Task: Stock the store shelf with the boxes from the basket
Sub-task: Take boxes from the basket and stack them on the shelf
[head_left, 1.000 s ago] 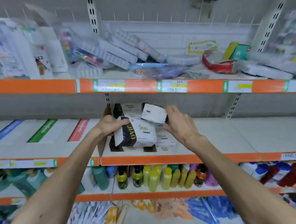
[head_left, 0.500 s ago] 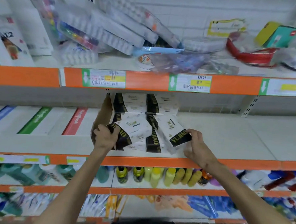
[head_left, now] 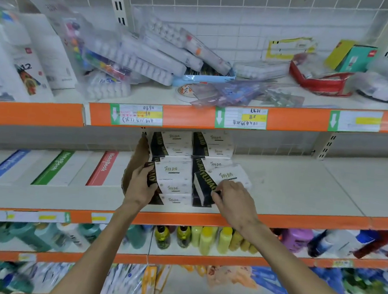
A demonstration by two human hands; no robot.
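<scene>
Left hand (head_left: 139,186) curled round the black end of a box (head_left: 175,175) on the middle shelf (head_left: 299,194). Right hand (head_left: 235,201) pinching the dark end of a tilted box (head_left: 227,178) just beyond its fingertips, seemingly not yet flush on the pile beneath. Risk of sliding off rightward if released askew, or of jolting the stacked boxes (head_left: 211,145) behind the fingers

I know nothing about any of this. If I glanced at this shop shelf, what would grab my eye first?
Centre stage, on the middle shelf, stands a stack of white and black cardboard boxes; the left hand grips its front left box and the right hand holds the tilted front right box. Above, a jumble of clear plastic packs crowds the upper shelf behind a bright orange edge strip.
</scene>
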